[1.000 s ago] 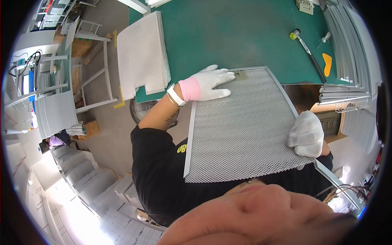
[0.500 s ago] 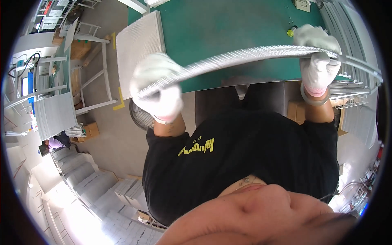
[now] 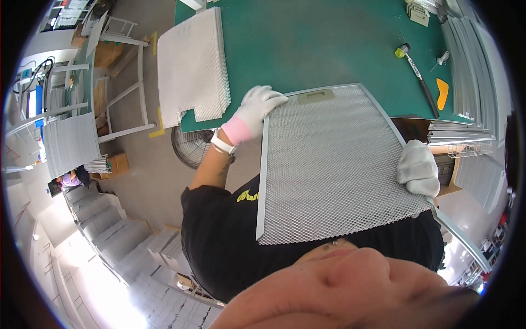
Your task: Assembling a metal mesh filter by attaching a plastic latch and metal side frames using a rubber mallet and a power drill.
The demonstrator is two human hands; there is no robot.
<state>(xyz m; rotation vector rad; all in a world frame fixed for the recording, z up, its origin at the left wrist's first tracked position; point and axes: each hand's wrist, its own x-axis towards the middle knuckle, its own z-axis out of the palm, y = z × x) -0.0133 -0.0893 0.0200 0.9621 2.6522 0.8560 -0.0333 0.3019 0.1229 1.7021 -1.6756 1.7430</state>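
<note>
A silver mesh filter panel (image 3: 334, 159) is tilted up in front of my chest, its far edge low over the green table. Metal frame strips run along its left, far and right sides, while the near edge shows bare mesh. My left hand (image 3: 257, 109), in a white glove with a pink cuff, grips the far left corner next to a beige latch plate (image 3: 316, 96). The gloved right hand (image 3: 418, 169) is closed around the right edge. From below that hand a loose end of metal frame strip (image 3: 463, 238) juts out past the mesh.
On the green table (image 3: 307, 44) a stack of mesh sheets (image 3: 192, 66) lies at the left. A hammer (image 3: 419, 77), a yellow-orange blade-shaped piece (image 3: 442, 94) and several metal strips (image 3: 466, 66) lie at the right. A floor fan (image 3: 192, 145) stands below the table's left edge.
The panel has swung from nearly edge-on to face up, its near edge now close to my chest. My right hand has come nearer to me, uncovering the hammer.
</note>
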